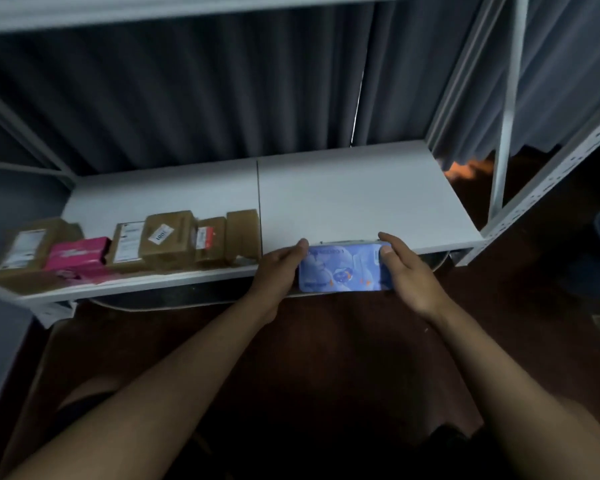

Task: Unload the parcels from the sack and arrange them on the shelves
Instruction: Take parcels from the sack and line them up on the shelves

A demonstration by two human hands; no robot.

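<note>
The blue parcel (343,268) sits at the front edge of the white shelf (361,195), long side running left to right. My left hand (278,268) holds one short end and my right hand (406,271) holds the other, fingers curled round it, so my grip is pinching it from both sides. I think it goes straight forward onto the bare part. Brown boxes (174,240) and a pink box (78,254) sit further left. Dark curtains (187,98) hang behind.
</note>
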